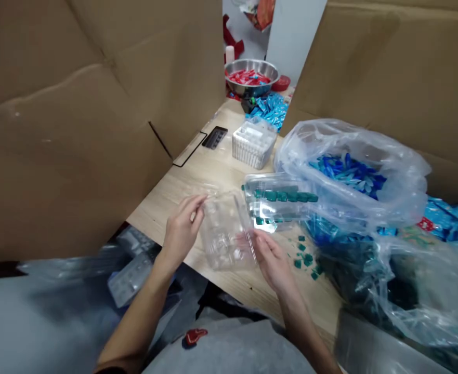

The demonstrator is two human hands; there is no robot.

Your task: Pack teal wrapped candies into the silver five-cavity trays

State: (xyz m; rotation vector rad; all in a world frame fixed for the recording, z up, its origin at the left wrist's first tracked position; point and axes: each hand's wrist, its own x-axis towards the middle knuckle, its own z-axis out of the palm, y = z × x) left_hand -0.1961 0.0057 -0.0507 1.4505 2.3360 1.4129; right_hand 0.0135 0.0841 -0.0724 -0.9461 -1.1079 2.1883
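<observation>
Between my hands is a clear plastic tray (224, 228) with moulded hollows, held tilted over the table's near edge. My left hand (182, 226) pinches its upper left corner between thumb and fingers. On the opposite side, my right hand (270, 254) grips the tray's right edge, some fingers showing through the plastic. Just beyond lies another clear plastic tray (279, 182) with rows of dark green square pieces (287, 196). Several loose green pieces (308, 258) are scattered on the wood right of my right hand.
An open plastic bag (404, 182) of blue pieces (353, 174) stands right, above another bag (435, 291). Stacked trays (254, 143) and a metal bowl (265, 66) of red pieces sit farther back. Cardboard walls (96, 130) flank the wooden table (197, 171). More plastic containers (131, 280) lie below left.
</observation>
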